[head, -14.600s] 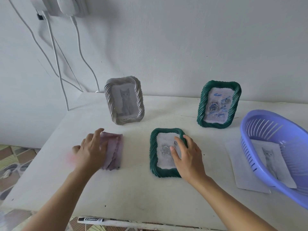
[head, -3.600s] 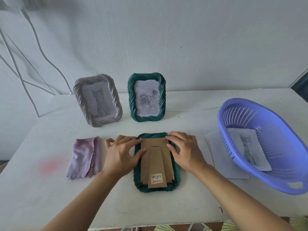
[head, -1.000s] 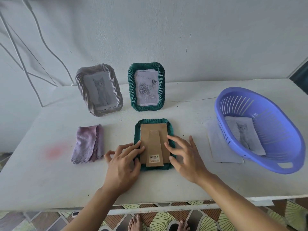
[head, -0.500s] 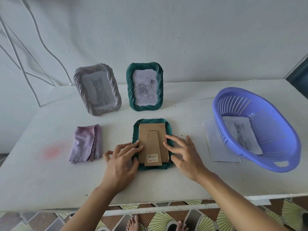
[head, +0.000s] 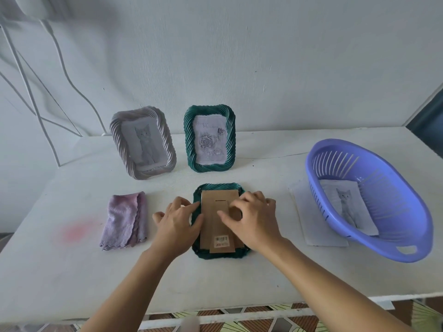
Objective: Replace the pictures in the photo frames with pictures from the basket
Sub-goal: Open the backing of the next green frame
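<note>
A: Fingers (head: 189, 207) of the left hand (head: 176, 224) bend against the face-down green frame (head: 215, 254) on the worktop (head: 72, 271), grip unclear; the right hand (head: 254, 221) grips its cardboard backing (head: 212, 226).
B: Opening the back (tabs, probably). Next: lift it off, then fetch the cat picture (head: 345, 204) from the purple basket (head: 402, 212).

Face-down green frame (head: 217, 255) near centre, cardboard back (head: 209, 224) up, grey frame (head: 143, 146) and upright green frame (head: 210, 138) behind, cat picture (head: 347, 207) in purple basket (head: 393, 207), right.

Barcode sticker (head: 221, 241) on cardboard backing (head: 212, 212) — reads "200".
</note>
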